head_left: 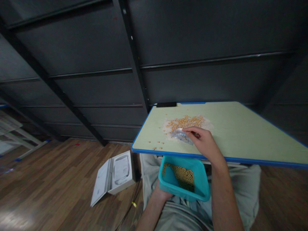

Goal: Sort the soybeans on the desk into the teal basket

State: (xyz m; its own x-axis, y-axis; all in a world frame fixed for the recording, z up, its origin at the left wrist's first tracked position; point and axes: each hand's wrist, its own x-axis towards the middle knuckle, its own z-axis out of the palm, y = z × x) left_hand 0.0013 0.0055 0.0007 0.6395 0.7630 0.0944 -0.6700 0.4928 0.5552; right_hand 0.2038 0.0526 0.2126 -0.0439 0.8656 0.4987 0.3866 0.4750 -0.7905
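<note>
My left hand supports a teal plastic tub at its near left side, over my lap. Its fingers are mostly hidden under the tub. Round yellowish beans lie inside, part of them in the tub's shadow. Over the table, my right hand pinches the edge of a thin clear plastic piece, perhaps a bag or sheet; its exact kind is unclear. The plastic rests at the near side of a spread of yellow beans mixed with fine whitish grains.
The pale table has a blue rim, with a black bar at its back left edge. Several stray beans lie near the front left. An open white box and a dark cable are on the wooden floor. A dark panelled wall stands behind.
</note>
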